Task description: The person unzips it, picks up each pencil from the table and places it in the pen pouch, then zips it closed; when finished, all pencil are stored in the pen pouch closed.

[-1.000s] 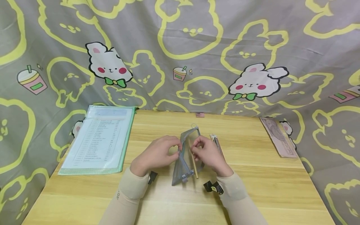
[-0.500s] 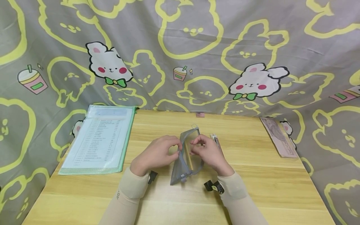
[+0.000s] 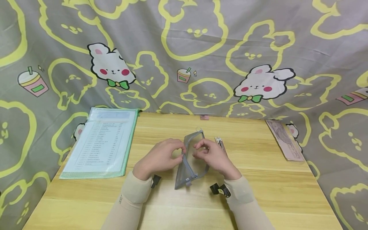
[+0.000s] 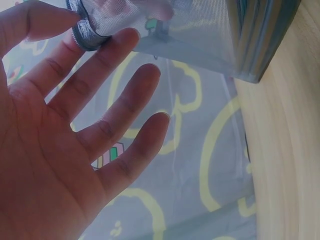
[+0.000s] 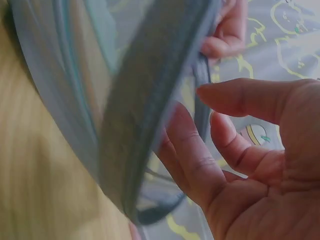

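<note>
In the head view a grey mesh zip pencil pouch (image 3: 184, 177) stands in the middle of the table with its mouth spread. My left hand (image 3: 162, 155) pinches its left rim between thumb and forefinger; in the left wrist view the other fingers are spread straight. My right hand (image 3: 214, 158) is at the mouth from the right, thumb and forefinger apart with nothing between them. In the right wrist view, other fingers (image 5: 192, 155) of that hand reach behind the zip edge. Long slim strips (image 4: 255, 40) show through the mesh, low in the pouch.
Several pencils (image 3: 220, 143) lie just beyond the right hand. A green-edged clear document bag (image 3: 100, 143) with a printed sheet lies at the left. A banknote (image 3: 284, 140) is at the right edge, and a small pink piece (image 3: 204, 117) at the back by the patterned curtain (image 3: 201, 64).
A gold pencil held by my right hand over the pouch has been let go and has dropped into it. The right thumb and forefinger have parted. My left hand has stayed in place.
</note>
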### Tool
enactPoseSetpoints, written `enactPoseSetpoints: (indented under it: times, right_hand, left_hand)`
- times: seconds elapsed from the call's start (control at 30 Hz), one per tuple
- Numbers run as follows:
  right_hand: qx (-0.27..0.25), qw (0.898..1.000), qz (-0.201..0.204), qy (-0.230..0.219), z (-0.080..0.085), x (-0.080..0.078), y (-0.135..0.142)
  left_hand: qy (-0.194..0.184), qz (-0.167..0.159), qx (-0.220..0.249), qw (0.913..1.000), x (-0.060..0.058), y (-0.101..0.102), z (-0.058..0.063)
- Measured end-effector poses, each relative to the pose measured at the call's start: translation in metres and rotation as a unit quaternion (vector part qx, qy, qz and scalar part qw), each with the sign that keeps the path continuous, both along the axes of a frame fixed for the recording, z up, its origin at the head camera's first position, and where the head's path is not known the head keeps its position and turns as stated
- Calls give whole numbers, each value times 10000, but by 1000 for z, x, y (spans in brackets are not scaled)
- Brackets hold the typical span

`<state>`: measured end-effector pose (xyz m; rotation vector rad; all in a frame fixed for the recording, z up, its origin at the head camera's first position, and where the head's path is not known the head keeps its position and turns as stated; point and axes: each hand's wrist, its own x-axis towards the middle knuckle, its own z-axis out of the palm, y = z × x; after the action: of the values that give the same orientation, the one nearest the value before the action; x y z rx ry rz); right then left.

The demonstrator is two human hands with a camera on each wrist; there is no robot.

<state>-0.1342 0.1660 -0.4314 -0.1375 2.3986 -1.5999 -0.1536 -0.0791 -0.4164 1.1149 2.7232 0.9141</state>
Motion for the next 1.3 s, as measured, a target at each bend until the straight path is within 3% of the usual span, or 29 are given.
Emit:
enactPoseSetpoints:
  times: [0.17,0.27,0.43,0.53,1.07,1.3]
  right_hand:
    - [138,9991,-337,194,5,-4,25]
    - [799,9939,-621,446,7,-7,45]
    - [2505,9629,-610,798,0,-12,78]
    - [2963,9498,-492,880,-9,-15,91]
    - [2823,9551,-595,667,-41,-25,109]
    - [2738,9576,-487,753,-46,-28,107]
  left_hand:
    - [-19,-17,10,10000,-1,1,0]
    - [-29,-30,16,10000,-1,1,0]
    - [10,-21,-22,10000,0,1,0]
    - [19,-20,-27,10000,0,0,-1]
    - [-18,39,-1,10000,1,0,0]
    - [5,28,0,10000,2,1,0]
